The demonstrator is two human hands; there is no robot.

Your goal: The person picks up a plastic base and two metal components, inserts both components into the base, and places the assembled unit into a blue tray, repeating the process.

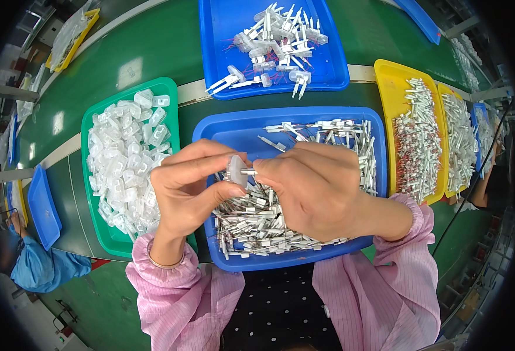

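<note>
From the head view, the left hand (190,181) pinches a small translucent plastic cap (234,170) between thumb and fingers, and the right hand (316,190) pinches a thin white pin-shaped part (249,171) whose tip meets the cap. Both hang over the near blue plastic tray (210,131), hiding much of its heap of white pin parts (251,225). Left of it, a green tray (170,88) holds clear plastic caps (126,158). Farther off, a second blue tray (333,64) carries assembled white pieces (278,44). Right, 2 yellow trays (389,82) hold rows of white parts. A blue-sleeved person (38,266) stands at the near left.
</note>
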